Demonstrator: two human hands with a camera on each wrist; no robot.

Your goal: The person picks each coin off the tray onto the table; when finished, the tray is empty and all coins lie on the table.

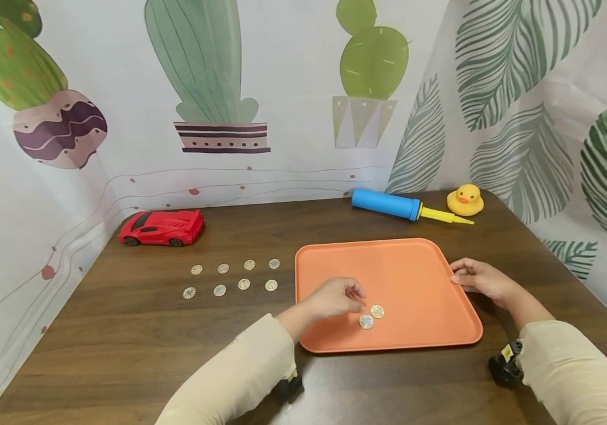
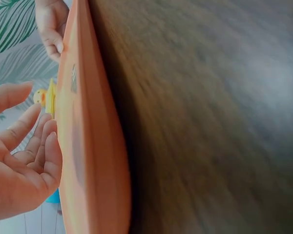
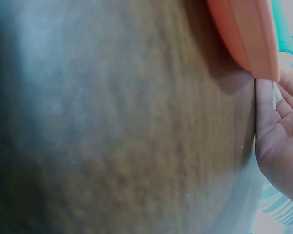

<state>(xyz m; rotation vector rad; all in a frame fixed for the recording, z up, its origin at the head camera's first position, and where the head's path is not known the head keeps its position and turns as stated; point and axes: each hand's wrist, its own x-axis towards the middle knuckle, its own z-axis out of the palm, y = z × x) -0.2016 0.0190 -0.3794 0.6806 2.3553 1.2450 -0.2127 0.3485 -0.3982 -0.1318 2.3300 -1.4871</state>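
Note:
My left hand hovers over the left half of an orange tray. Its fingers are loosely bent and apart, with nothing seen between them in the left wrist view. Just right of those fingertips, a gold-coloured coin and a silver-coloured coin lie close together on the tray. At the tray's right edge, my right hand grips the rim, thumb above it and fingers beside and below. In the right wrist view that hand meets the tray's corner; part of the fingers is hidden.
Left of the tray, several coins lie in two rows on the dark wooden table. A red toy car stands at the back left. Behind the tray are a blue-and-yellow hand pump and a yellow rubber duck.

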